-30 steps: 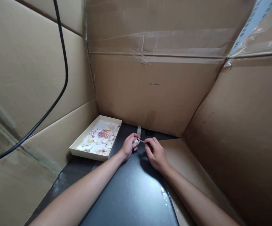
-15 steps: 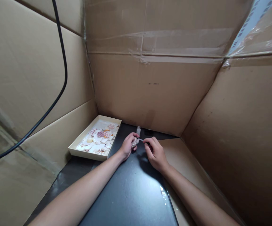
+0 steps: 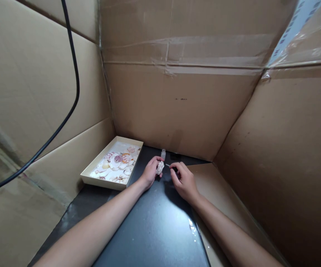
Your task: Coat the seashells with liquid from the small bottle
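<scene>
My left hand (image 3: pixel 149 174) is closed around a whitish, rough-surfaced seashell (image 3: pixel 160 168), held just above the dark tabletop. In my right hand (image 3: pixel 185 182), thumb and fingertips pinch a thin pale stick (image 3: pixel 168 165) that points left toward the shell. A small gap shows between the stick's tip and the shell; the tip is too small to make out clearly. Just behind the shell stands a small clear bottle (image 3: pixel 163 154). To the left lies a shallow cream box (image 3: pixel 104 183) with several seashells (image 3: pixel 118 158) in it, white, purple and orange.
Cardboard walls (image 3: pixel 163 104) enclose the dark table (image 3: pixel 149 230) at the back and both sides. A black cable (image 3: pixel 75 74) hangs at the left. On the right, a flat cardboard piece (image 3: pixel 213 193) lies under my right forearm. A small dark object (image 3: pixel 174 156) sits near the back wall.
The shell has turned in my left hand, showing more of its rough face. The stick's tip has drawn slightly away from it to the right.
</scene>
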